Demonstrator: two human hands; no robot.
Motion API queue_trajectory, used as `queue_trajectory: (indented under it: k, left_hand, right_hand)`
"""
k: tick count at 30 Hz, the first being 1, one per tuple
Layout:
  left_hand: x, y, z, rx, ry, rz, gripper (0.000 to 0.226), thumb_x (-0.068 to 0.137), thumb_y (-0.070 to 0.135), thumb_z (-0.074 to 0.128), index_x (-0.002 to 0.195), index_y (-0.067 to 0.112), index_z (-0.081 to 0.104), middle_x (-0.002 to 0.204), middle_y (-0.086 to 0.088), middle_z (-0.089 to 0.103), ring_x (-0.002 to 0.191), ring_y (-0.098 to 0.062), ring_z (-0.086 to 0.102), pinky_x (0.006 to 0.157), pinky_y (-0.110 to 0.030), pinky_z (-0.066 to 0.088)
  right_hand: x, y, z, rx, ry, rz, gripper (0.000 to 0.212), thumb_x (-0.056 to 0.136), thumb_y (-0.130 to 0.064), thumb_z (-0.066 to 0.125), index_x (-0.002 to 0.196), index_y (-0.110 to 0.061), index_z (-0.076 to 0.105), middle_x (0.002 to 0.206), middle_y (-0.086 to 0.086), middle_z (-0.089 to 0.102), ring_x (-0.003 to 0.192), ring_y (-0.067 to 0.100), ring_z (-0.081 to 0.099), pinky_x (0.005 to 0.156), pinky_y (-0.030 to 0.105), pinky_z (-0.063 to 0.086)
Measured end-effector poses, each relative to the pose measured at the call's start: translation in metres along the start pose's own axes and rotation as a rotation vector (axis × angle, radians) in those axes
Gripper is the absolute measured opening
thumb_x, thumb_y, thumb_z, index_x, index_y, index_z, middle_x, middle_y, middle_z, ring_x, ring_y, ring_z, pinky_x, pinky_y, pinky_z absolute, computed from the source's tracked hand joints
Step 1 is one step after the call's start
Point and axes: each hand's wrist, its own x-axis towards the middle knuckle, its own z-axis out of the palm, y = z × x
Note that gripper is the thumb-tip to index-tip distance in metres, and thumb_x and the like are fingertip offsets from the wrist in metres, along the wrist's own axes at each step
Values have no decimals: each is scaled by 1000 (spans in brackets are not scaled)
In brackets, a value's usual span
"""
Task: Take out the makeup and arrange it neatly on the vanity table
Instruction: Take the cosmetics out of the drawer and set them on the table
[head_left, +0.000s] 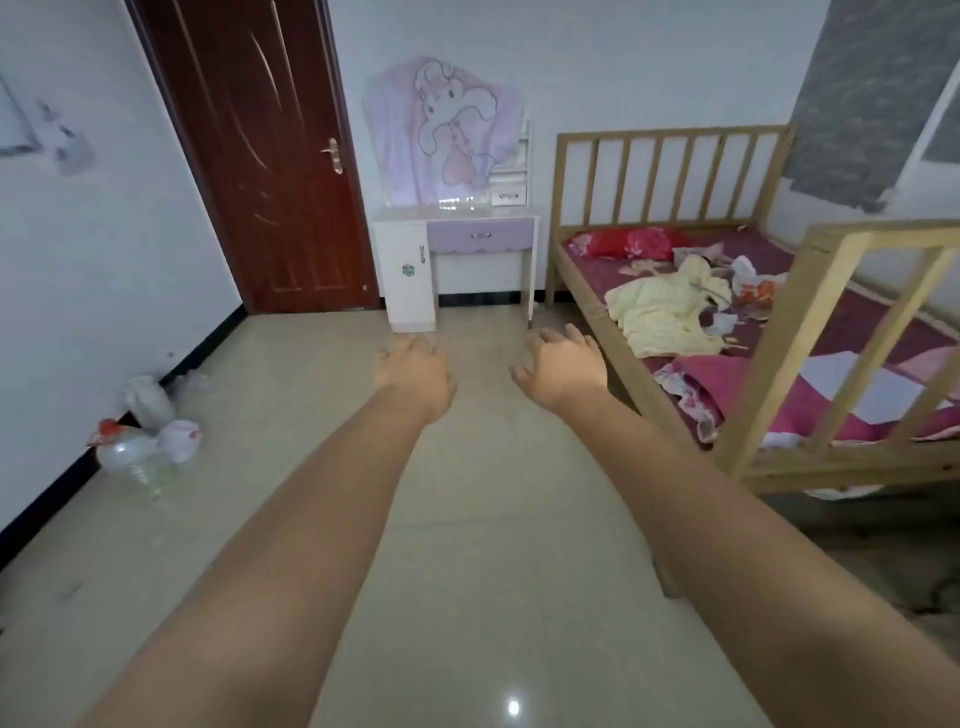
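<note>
A white vanity table (457, 213) with a lilac drawer (480, 235) stands against the far wall, a pink cartoon cloth (441, 130) draped over its mirror. A small white drawer unit (509, 195) sits on its top at the right. No makeup is visible from here. Both my arms stretch forward over the tiled floor, well short of the vanity. My left hand (413, 371) and my right hand (563, 366) hang with loosely curled fingers and hold nothing.
A dark red door (260, 156) is left of the vanity. A wooden bed (727, 322) with clothes and bedding fills the right side. Plastic bottles and bags (145, 441) lie by the left wall. Pale floor tiles (478, 467) run from me to the vanity.
</note>
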Motion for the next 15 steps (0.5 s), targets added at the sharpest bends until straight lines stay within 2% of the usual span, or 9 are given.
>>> queue_trajectory:
  k: [6,15]
  left_hand:
    - [155,-12,21,27,-123,-32,47,97,41,27,133,13,37,138,-11,40,131,-28,30,106,-44,27]
    - [381,-37,52,16,-83,29,46,97,40,30,131,12,39,136,-11,41,129,-27,32,104,-41,28]
  right_hand:
    - [151,26,30,28,-98,18,53,94,-46,32,136,-15,38,144,7,38,140,32,18,113,45,17]
    - [373,46,82,-12,-126,41,53,94,-47,32,138,-16,36,145,7,37,140,32,18,113,45,18]
